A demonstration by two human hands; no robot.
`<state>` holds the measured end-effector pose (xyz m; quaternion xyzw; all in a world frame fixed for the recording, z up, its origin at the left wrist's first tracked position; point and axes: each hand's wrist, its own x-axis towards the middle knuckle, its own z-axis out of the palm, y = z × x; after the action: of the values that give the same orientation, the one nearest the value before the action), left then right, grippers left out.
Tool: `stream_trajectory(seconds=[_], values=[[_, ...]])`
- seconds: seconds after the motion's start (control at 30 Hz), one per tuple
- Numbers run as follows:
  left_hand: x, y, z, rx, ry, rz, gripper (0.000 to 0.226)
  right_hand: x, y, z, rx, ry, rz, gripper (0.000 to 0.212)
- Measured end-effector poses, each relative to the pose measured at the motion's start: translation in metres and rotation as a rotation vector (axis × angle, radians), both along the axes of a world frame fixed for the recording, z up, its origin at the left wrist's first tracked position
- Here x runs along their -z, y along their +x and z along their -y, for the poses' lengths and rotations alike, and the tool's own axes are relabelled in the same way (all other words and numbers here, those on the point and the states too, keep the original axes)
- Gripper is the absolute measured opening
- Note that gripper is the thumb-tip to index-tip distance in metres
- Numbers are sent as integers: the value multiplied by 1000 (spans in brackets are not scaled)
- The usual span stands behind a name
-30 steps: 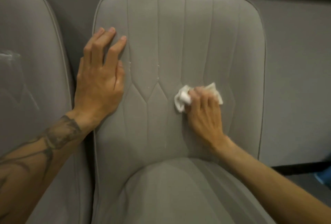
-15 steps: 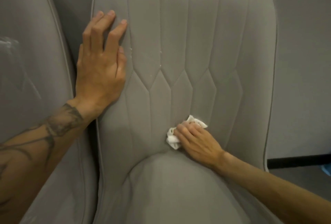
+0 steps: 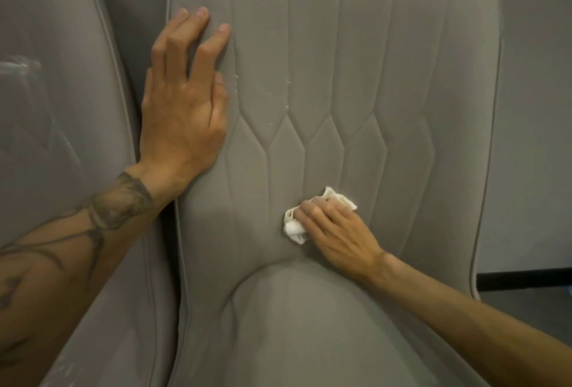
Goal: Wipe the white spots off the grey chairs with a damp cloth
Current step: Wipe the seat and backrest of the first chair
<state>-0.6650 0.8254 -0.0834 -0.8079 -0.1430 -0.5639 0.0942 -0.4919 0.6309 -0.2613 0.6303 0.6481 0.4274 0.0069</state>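
- Cloth (image 3: pixel 294 227) has dropped from the mid-back diamond stitching a second ago to the foot of the backrest (image 3: pixel 402 77). Over the last half second it has barely shifted from that low spot.
- Right hand (image 3: pixel 337 232): fingers curled over the bunched white cloth, pressing it to the fabric just above the crease where the back meets the seat cushion (image 3: pixel 309 324). Thumb hidden, so I cannot tell how it holds underneath.
- Left hand (image 3: pixel 185 102): unchanged, flat and lightly spread on the backrest's left edge, bracing the chair.
- White spots (image 3: pixel 288 82) remain along the upper seams, near the left hand's thumb side and well above the cloth. Judgement: the downstroke covered the lower centre panel only, so the specks are not yet done.
- Room: open grey fabric between cloth and spots, so an upward stroke looks unobstructed.
- Edges: piped rim to the right, with wall (image 3: pixel 532 139) beyond; the narrow dark gap to the neighbouring chair (image 3: pixel 62 108) lies behind the left wrist.
- Neighbouring chair shows a faint pale smear at the left; unclear whether it is glare or a mark.
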Motion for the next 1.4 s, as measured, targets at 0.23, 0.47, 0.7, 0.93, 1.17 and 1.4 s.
stream_trajectory(seconds=[0.23, 0.47, 0.7, 0.93, 1.17, 1.4], values=[[-1, 0, 2, 10, -10, -6, 49, -15, 14, 3, -95, -104, 108, 38], [-1, 0, 2, 11, -8, -14, 50, 11, -3, 0, -59, -80, -41, 30], [-1, -1, 3, 10, -1, -3, 50, -60, 2, -7, -77, 147, -123, 35], [0, 0, -1, 18, 5, -1, 50, -136, -6, -51, 82, 720, -433, 34], [3, 2, -5, -10, 20, 3, 53, -173, 14, -52, 50, 711, -330, 28], [4, 3, -7, -7, 30, 14, 53, -198, -8, -77, 88, 844, -445, 37]])
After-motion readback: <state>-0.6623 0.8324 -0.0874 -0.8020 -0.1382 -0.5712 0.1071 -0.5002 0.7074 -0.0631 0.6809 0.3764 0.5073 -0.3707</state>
